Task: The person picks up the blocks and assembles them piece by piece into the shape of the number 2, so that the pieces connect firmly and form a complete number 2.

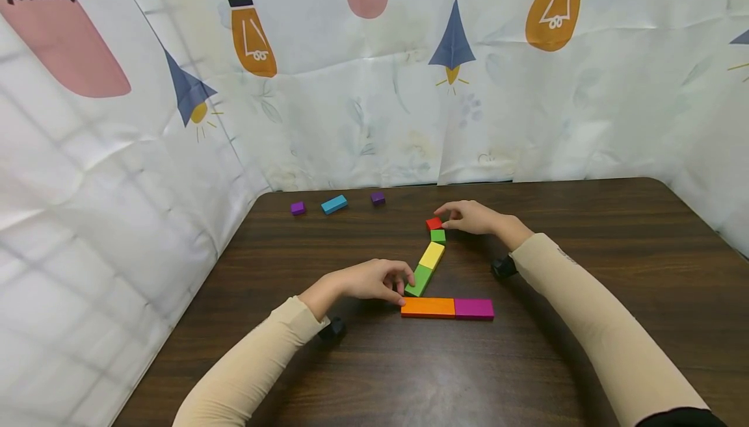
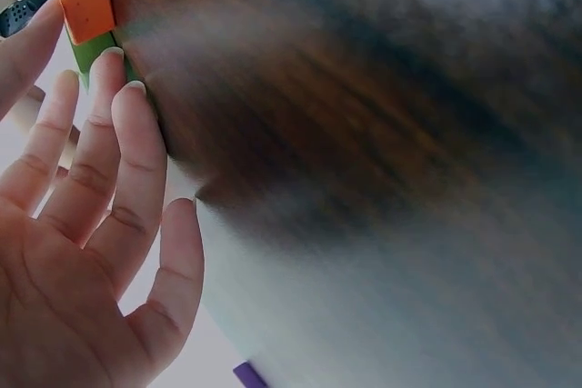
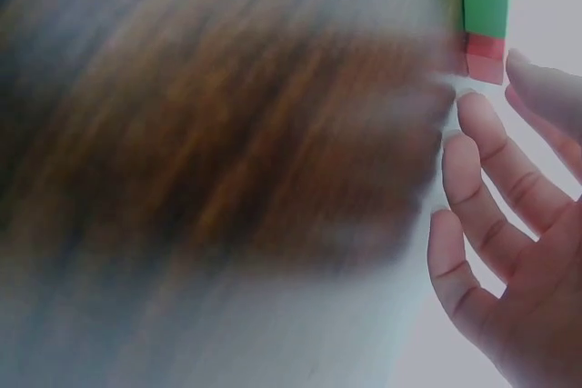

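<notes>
On the dark table, my left hand (image 1: 368, 281) has its thumb at the left end of an orange block (image 1: 427, 308). Its other fingers hang loosely bent beside a light green block (image 1: 419, 280). A magenta block (image 1: 474, 309) adjoins the orange one. From the light green block, a yellow block (image 1: 432, 256), a small green block (image 1: 437, 236) and a red block (image 1: 433, 223) run away in a bent line. My right hand (image 1: 473, 217) is at the red block, thumb and forefinger beside it. In the right wrist view its other fingers (image 3: 482, 215) are spread and relaxed.
Toward the back left of the table (image 1: 328, 375) lie a purple cube (image 1: 298, 208), a blue block (image 1: 334, 204) and a dark purple cube (image 1: 378, 198). A printed curtain (image 1: 374, 121) stands along the back edge and the left side.
</notes>
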The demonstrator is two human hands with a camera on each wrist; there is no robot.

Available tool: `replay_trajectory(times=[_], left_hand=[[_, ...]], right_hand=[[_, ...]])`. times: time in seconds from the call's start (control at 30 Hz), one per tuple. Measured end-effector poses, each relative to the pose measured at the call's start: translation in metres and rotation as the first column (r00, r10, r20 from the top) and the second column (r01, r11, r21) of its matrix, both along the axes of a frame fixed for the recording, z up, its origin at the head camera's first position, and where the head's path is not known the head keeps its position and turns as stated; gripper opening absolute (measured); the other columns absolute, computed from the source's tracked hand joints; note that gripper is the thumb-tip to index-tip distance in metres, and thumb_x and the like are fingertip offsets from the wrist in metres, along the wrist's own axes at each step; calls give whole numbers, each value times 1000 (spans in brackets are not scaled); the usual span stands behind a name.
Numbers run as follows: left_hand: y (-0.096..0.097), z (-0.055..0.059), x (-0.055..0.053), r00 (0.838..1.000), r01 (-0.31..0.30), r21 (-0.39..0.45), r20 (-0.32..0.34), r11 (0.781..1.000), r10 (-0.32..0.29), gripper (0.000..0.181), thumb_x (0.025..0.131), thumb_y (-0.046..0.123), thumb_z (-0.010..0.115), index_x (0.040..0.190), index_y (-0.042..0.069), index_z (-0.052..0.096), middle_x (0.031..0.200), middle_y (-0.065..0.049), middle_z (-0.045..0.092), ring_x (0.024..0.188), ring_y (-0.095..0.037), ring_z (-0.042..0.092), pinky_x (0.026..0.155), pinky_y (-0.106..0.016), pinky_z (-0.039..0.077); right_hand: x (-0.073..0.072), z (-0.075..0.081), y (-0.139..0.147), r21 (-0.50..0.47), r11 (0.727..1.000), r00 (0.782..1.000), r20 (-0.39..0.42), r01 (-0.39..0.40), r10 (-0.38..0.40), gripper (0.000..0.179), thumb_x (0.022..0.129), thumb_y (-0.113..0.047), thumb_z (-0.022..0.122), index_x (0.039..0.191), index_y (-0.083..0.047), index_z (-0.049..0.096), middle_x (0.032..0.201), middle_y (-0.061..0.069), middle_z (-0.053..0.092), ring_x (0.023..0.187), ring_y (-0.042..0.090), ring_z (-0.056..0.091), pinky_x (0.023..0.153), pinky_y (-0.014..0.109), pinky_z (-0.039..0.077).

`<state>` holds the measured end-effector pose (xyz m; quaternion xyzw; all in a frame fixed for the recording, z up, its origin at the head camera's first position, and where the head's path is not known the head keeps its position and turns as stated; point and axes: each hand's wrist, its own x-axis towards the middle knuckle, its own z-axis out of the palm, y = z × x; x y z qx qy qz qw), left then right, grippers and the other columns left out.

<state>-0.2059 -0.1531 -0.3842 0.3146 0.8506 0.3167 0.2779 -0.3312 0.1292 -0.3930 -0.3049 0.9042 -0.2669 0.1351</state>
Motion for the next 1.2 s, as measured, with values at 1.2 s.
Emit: replay_trajectory(times=[1.2], left_hand=[[-48, 19, -55, 833, -404, 193, -326, 894, 447, 17, 103, 14, 64, 114, 2, 70, 106, -9, 70, 97, -25, 63, 84, -44, 52]], right_hand=[[66, 4, 16, -182, 982, 998, -47, -49, 41, 39, 101, -17, 67, 138, -5, 63, 100, 1, 66, 83, 19, 57, 74, 35, 49]])
